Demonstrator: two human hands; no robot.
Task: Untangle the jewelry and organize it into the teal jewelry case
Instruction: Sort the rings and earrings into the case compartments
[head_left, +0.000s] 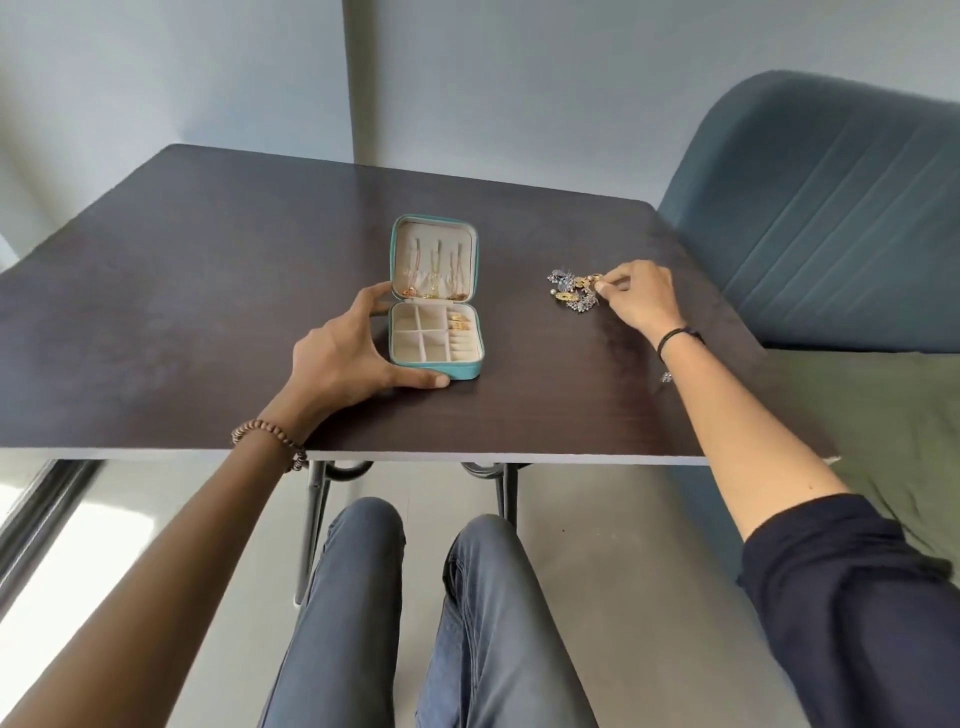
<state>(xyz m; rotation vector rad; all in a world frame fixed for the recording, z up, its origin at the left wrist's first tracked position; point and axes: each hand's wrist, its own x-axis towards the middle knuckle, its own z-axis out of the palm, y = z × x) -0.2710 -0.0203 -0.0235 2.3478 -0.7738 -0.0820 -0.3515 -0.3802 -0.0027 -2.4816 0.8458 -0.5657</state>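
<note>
The teal jewelry case (470, 370) lies open in the middle of the dark table (208, 312). Its raised lid (397, 244) holds three thin chains. Gold pieces sit in the right compartments of its cream tray. My left hand (353, 353) grips the case's left side, thumb at the front corner and fingers by the hinge. To the right a tangled pile of silver, blue and gold jewelry (571, 291) lies on the table. My right hand (641, 299) pinches a gold piece at the pile's right edge.
A blue upholstered chair back (831, 208) stands past the table's right edge, with a green cushion (883, 426) below it. The table's front edge runs just above my knees (431, 545). A small silver piece (666, 376) lies by my right wrist.
</note>
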